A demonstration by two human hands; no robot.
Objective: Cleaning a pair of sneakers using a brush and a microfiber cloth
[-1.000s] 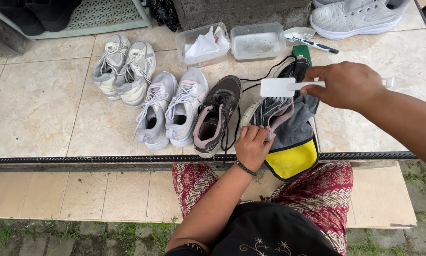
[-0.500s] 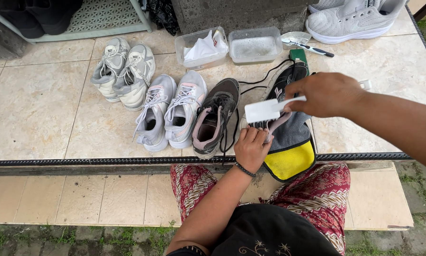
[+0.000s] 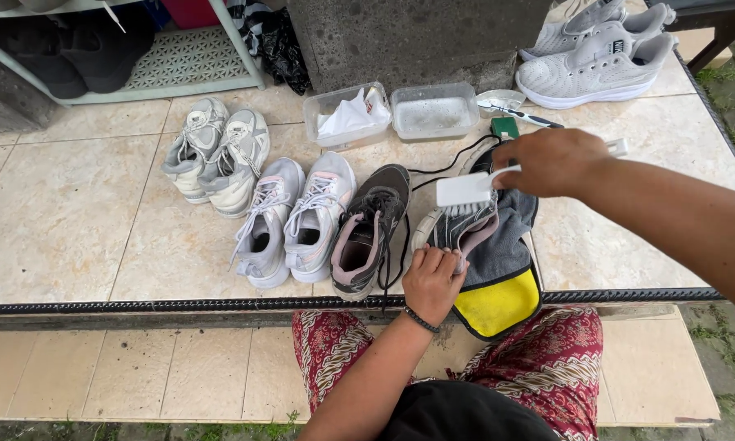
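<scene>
The tiled floor (image 3: 81,237) carries everything here, and the shoes lie on it in a loose row. At the far right a white pair of sneakers (image 3: 596,61) rests well apart from the work. Left of the centre are a grey-white pair (image 3: 216,155) and a pale lilac pair (image 3: 294,216), then a single dark shoe with pink lining (image 3: 371,229), its lace loose.

The dark shoe being cleaned (image 3: 457,233) lies just beside that one, partly on a grey and yellow cloth (image 3: 498,294) at the floor's front edge. The left hand (image 3: 433,282) presses on its near end, fingers closed over the shoe to steady it. The right hand (image 3: 551,162) is closed around the handle of a white brush (image 3: 465,192), whose bristles touch the upper part of the shoe.

To brush well, I think the left hand should keep the shoe firm against the cloth so it does not slide, and the strokes should be short and go in one direction, away from the opening. The brush is best kept flat, so all bristles meet the fabric.

Behind the shoe stand two clear plastic tubs (image 3: 400,114); one holds a white cloth, the other seems to hold water, which is near enough for wetting the bristles.
</scene>
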